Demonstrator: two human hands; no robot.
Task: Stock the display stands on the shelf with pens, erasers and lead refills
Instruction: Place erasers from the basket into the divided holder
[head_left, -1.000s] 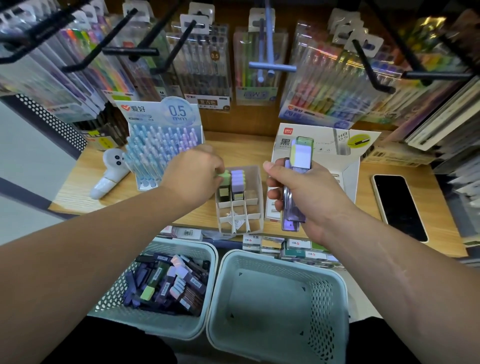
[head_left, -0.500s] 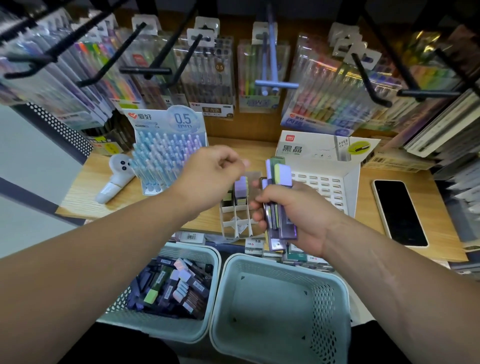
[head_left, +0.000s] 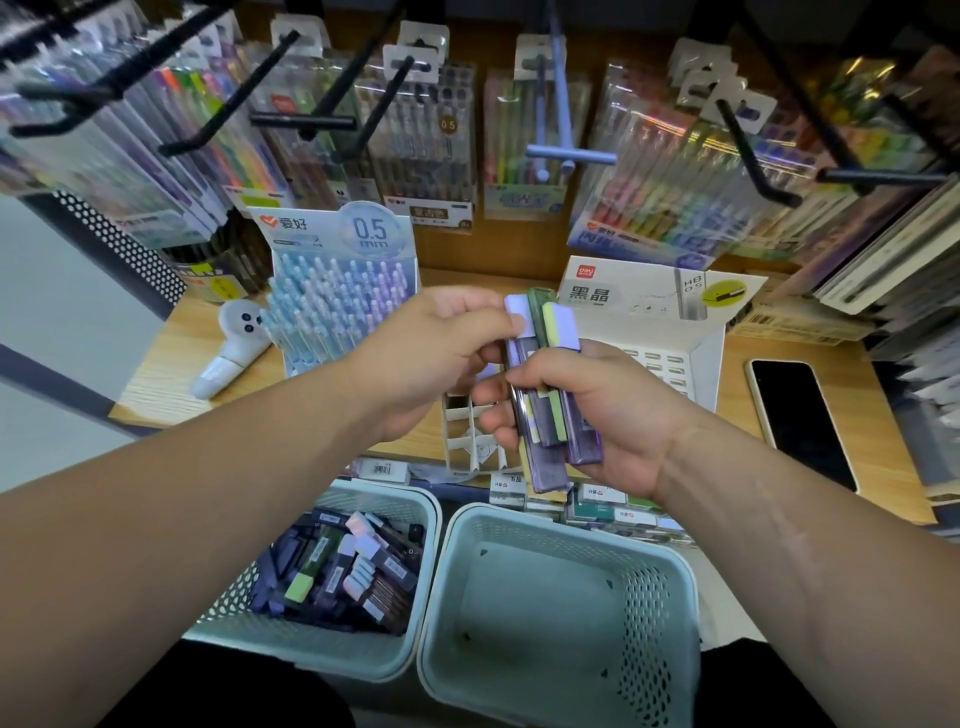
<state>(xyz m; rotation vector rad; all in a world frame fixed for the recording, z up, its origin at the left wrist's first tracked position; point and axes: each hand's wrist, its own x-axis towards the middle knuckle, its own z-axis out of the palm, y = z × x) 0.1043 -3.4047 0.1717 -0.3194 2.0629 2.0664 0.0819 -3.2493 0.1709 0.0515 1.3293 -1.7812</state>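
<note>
My right hand grips a fanned bundle of lead refill cases, purple and green with pale caps. My left hand pinches the lilac cap of the leftmost case in that bundle. Both hands hover above a small white divided stand on the wooden shelf; its cells are mostly hidden by my hands. Behind them stands a white lead refill display box with slots. A pen display marked 0.5 mm, full of pale blue pens, stands at the left.
Below the shelf, a left basket holds several refill cases and a right basket holds nothing. A phone lies on the shelf's right. A white gadget lies at the left. Black hooks with hanging pen packs jut out overhead.
My left hand left the small stand and came right to the bundle, now pinching one case's cap. My right hand lowered slightly and fanned the cases.
</note>
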